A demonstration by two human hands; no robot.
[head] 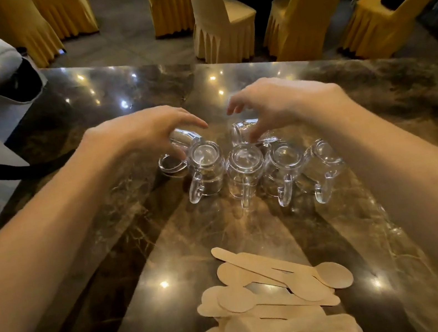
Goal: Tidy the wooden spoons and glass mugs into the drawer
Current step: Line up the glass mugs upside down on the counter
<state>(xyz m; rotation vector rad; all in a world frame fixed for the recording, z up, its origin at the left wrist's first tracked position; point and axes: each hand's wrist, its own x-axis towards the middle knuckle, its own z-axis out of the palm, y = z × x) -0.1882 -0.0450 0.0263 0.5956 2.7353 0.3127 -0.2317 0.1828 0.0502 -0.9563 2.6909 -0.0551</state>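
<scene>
Plainly, the dark marble bench [375, 97] carries everything, and its polished top looks slick, so I judge things will slide on it if nudged. At its centre stands a cluster of glass mugs [244, 167], four of them in a front row, upside down, handles pointing to about 6 o'clock. They look hard, weighty for their size, slippery and apt to chip against each other, so each is best taken round the body or through the handle. At 6 o'clock from them lies a loose heap of wooden spoons [277, 287], flat, light and stiff, safe to gather in a bunch. The drawer is not in view. Both forearms reach out over the bench. The left hand [144, 132], at 11 o'clock of the cluster, curls fingers and thumb round a tipped mug [185, 138]. The right hand [274, 103], at 1 o'clock, arches over a rear mug [240, 129], thumb on it; whether it truly grips I cannot tell.
</scene>
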